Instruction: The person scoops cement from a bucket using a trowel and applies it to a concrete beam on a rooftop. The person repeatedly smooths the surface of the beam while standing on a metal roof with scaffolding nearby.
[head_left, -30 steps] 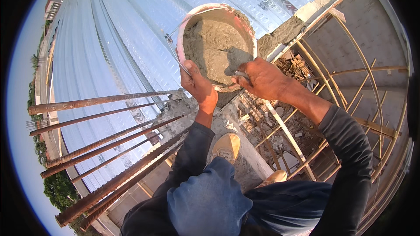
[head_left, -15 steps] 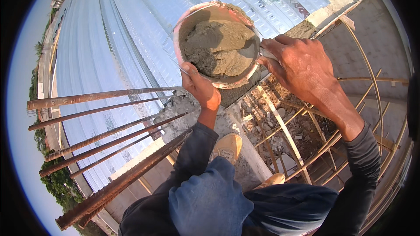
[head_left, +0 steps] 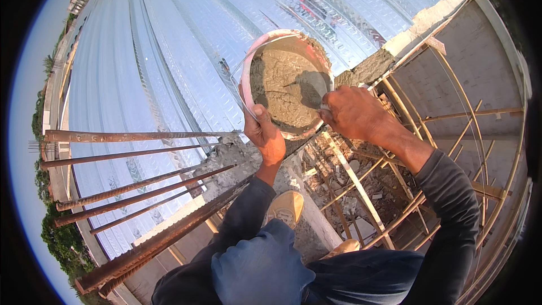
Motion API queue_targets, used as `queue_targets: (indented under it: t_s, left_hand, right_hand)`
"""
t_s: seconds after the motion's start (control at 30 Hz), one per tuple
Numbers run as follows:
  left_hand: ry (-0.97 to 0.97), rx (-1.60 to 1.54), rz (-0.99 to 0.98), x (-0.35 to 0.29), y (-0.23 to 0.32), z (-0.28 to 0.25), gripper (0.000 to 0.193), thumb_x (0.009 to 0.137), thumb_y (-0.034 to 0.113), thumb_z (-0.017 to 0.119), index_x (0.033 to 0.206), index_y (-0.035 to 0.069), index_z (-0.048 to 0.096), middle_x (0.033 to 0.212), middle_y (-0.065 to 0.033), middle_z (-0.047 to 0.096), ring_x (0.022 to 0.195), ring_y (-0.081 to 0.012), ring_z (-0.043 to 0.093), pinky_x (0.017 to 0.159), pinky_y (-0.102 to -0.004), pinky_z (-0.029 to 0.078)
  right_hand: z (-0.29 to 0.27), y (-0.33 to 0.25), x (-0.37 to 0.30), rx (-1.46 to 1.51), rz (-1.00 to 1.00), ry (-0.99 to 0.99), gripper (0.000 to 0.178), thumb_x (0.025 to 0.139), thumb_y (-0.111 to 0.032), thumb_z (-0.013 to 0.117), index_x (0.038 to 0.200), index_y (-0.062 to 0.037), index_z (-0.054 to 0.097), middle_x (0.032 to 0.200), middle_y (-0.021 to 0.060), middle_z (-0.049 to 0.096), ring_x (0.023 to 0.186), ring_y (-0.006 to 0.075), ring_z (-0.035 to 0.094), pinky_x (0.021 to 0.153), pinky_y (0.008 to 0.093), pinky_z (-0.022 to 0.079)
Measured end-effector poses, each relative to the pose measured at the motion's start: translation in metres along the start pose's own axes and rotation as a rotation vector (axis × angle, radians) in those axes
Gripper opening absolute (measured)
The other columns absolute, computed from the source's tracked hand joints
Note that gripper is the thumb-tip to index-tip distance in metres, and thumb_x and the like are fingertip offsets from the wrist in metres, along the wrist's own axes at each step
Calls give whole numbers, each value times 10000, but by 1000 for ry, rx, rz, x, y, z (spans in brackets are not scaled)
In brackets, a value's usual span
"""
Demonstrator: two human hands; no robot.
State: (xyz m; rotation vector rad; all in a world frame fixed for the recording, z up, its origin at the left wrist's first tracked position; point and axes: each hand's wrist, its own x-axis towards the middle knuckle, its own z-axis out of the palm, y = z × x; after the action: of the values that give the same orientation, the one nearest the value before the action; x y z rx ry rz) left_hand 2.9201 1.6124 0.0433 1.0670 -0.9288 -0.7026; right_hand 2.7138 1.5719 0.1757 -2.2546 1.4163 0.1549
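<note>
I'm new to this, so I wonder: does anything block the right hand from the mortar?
Nothing visible: the mortar lies exposed in the open bucket, and the right hand is at its right rim.

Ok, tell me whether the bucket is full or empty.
Not empty: wet mix spreads across the inside of the bucket, lying below its rim. How deep it goes, I cannot tell.

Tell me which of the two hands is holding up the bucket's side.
The left hand: it grasps the bucket at its near left side. The right hand is instead closed around a grey tool.
</note>
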Motion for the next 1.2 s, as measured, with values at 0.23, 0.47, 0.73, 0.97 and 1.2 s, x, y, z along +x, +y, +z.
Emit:
queue_targets:
  t_s: [0.23, 0.47, 0.73, 0.97, 1.2]
  left_hand:
    - [-16, 77, 54, 16, 15, 23, 627, 1160, 422, 480, 1618, -3, 436, 817, 81, 352, 726, -44, 309, 658, -267, 277]
    - [212, -164, -94, 32, -7, -7, 554, 1165, 365, 505, 1554, -29, 511, 1117, 38, 611, 1029, -67, 531, 974, -263, 437]
    - [386, -250, -28, 45, 6, 4, 437, 1156, 375, 535, 1288, -25, 651, 889, 76, 391, 832, -57, 349, 750, -262, 349]
    - [367, -241, -120, 43, 15, 7, 638, 1154, 462, 484, 1499, -73, 526, 1426, -137, 614, 1284, -198, 571, 1120, -362, 440]
    - [407, -168, -169, 42, 25, 23, 698, 1139, 482, 495, 1546, -85, 474, 1527, -174, 558, 1367, -256, 545, 1173, -403, 415]
  right_hand:
    - [15, 4, -18, 366, 37, -55, 411, 1037, -354, 667, 1004, 49, 743, 804, 277, 722, 866, 463, 740, 817, 525, 592]
    - [11, -13, -11, 669, 19, 16, 555, 1026, -446, 715, 1088, 105, 738, 733, 157, 706, 676, 293, 703, 668, 435, 547]
    - [-6, -9, -28, 945, 163, 69, 521, 1049, -437, 704, 1115, 79, 735, 667, 29, 623, 518, 78, 560, 476, 276, 445]
    - [-1, 19, -88, 958, 306, 116, 580, 1077, -494, 640, 1135, 76, 732, 599, -8, 542, 520, 62, 544, 494, 273, 463]
    - [16, 56, -150, 1021, 628, 399, 439, 1110, -351, 590, 970, 54, 686, 725, 33, 627, 587, 104, 575, 533, 310, 477]
